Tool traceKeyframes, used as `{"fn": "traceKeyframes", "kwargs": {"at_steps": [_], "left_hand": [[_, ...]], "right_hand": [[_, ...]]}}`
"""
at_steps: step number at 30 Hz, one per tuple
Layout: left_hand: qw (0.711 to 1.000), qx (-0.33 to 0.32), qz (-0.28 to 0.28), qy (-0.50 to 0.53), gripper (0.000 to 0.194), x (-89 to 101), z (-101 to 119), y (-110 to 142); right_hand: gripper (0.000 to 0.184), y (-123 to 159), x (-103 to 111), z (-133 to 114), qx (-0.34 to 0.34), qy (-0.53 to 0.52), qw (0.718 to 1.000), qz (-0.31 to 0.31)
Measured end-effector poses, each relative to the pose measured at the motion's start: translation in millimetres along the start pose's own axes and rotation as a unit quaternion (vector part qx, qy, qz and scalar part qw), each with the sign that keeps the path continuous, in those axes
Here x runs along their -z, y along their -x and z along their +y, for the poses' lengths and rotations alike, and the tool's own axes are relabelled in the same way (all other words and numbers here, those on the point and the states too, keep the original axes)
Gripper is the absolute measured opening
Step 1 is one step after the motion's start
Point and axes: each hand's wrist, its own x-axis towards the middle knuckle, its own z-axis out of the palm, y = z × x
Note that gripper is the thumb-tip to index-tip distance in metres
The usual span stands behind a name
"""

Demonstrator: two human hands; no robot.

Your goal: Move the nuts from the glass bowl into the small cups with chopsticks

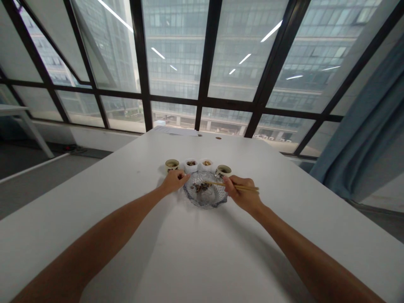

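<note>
A clear glass bowl (206, 203) with a wavy rim stands on the white table, small dark pieces (201, 187) lying inside it. My left hand (173, 182) is closed at the bowl's left rim, its thumb along the edge and its fingers curled. In my right hand (245, 194) is a pair of wooden chopsticks (216, 183), with their tips down in the bowl near the dark pieces. Whether the tips pinch a piece is too small to tell. Behind the bowl are a white dish of dark bits (191, 167) and a white dish of pale yellowish pieces (206, 167).
Two cream cups with dark markings flank the dishes, a left cup (172, 165) and a right cup (224, 170). White paper (181, 132) lies at the far end of the table (189, 252). Windows stand beyond it, with a blue curtain (356, 139) at right.
</note>
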Motion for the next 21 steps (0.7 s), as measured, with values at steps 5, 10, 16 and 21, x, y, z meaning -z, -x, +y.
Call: {"fn": "traceKeyframes", "kwargs": {"at_steps": [5, 10, 16, 21], "left_hand": [[1.000, -0.007, -0.006, -0.004, 0.050, 0.0, -1.0, -0.5], [1.000, -0.002, -0.017, -0.016, 0.047, 0.9, 0.1, -0.6], [1.000, -0.005, -0.018, -0.016, 0.046, 1.3, 1.1, 0.1], [1.000, -0.001, -0.019, -0.021, 0.046, 1.4, 2.5, -0.3]], "right_hand": [[0.058, -8.8, 24.7, 0.4, -0.016, -0.011, 0.999, -0.032], [0.054, -12.2, 27.9, 3.9, -0.012, -0.022, 0.996, -0.080], [0.054, -11.9, 23.3, 8.3, 0.004, -0.033, 0.995, -0.098], [0.051, -9.9, 21.1, 13.4, -0.002, -0.047, 0.993, -0.111]]}}
